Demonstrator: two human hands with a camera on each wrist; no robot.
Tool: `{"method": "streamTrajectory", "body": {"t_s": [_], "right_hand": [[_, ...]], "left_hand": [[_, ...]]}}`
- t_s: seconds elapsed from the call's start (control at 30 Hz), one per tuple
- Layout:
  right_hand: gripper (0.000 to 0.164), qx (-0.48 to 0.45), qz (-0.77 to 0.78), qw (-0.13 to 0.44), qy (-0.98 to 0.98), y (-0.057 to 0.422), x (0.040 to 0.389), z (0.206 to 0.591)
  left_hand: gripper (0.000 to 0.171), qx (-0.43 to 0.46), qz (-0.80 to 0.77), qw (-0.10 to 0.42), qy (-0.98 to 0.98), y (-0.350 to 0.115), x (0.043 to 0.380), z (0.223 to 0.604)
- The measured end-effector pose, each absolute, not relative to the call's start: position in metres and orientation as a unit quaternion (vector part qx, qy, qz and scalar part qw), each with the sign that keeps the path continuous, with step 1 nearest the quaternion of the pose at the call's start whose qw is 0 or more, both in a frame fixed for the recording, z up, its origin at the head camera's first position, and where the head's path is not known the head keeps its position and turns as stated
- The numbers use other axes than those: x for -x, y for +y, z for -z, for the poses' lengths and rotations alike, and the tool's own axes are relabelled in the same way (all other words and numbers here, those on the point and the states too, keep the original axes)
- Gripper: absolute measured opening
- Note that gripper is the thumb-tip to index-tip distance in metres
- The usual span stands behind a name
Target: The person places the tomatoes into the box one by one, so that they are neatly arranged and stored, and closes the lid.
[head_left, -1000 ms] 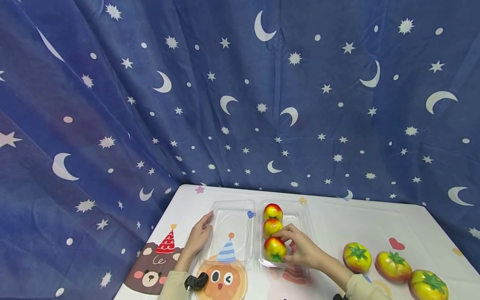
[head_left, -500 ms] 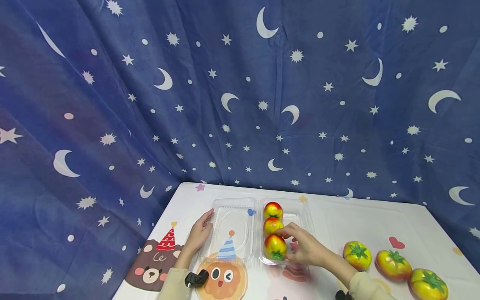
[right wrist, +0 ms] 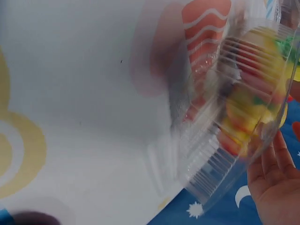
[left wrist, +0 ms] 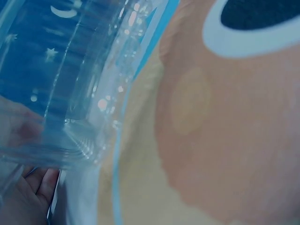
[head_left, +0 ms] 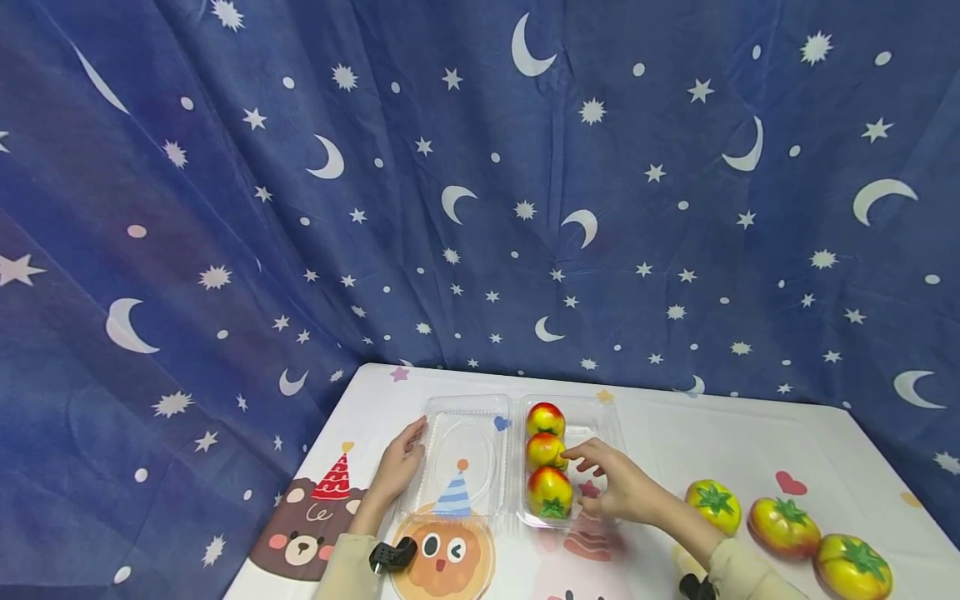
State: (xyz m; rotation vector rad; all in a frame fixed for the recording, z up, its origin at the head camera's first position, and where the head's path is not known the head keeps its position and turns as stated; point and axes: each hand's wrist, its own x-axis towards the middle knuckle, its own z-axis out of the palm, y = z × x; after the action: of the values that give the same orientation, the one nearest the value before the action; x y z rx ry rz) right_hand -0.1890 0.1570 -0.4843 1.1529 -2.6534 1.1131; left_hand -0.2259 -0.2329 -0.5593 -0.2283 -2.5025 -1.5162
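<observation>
A clear plastic clamshell box lies unfolded on the table; its left half point(head_left: 463, 467) holds nothing. In the right half point(head_left: 596, 429), three red-and-yellow toy fruits with green leafy tops stand in a column along the left side: a far one point(head_left: 546, 419), a middle one point(head_left: 545, 450) and a near one point(head_left: 550, 492). My left hand point(head_left: 397, 468) rests against the left half's outer edge, fingers extended. My right hand point(head_left: 618, 483) hovers over the right half, fingers loosely bent and parted from the fruits. In the right wrist view the fruits point(right wrist: 255, 108) show blurred through the box wall.
Three more toy fruits form a row at the right: one point(head_left: 714, 507) beside my right forearm, another point(head_left: 783, 527) in the middle, and the last point(head_left: 853, 567) nearest the front. A starry blue curtain point(head_left: 637, 208) hangs behind the table's white cartoon cloth point(head_left: 675, 433).
My right hand has let go of the near fruit and drawn slightly right. That fruit stays in the box's near left corner. The left hand keeps its place at the edge.
</observation>
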Motion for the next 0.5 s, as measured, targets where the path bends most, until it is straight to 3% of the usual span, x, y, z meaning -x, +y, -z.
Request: {"method": "streamTrajectory", "body": {"t_s": [0.27, 0.5], "right_hand": [[0.041, -0.295, -0.395, 0.042, -0.869, 0.186, 0.192, 0.464], [0.036, -0.210, -0.392, 0.069, -0.893, 0.241, 0.186, 0.437]], "left_hand": [[0.049, 0.083, 0.514, 0.109, -0.846, -0.234, 0.225, 0.559], [0.049, 0.079, 0.517, 0.107, -0.845, -0.232, 0.226, 0.559]]}}
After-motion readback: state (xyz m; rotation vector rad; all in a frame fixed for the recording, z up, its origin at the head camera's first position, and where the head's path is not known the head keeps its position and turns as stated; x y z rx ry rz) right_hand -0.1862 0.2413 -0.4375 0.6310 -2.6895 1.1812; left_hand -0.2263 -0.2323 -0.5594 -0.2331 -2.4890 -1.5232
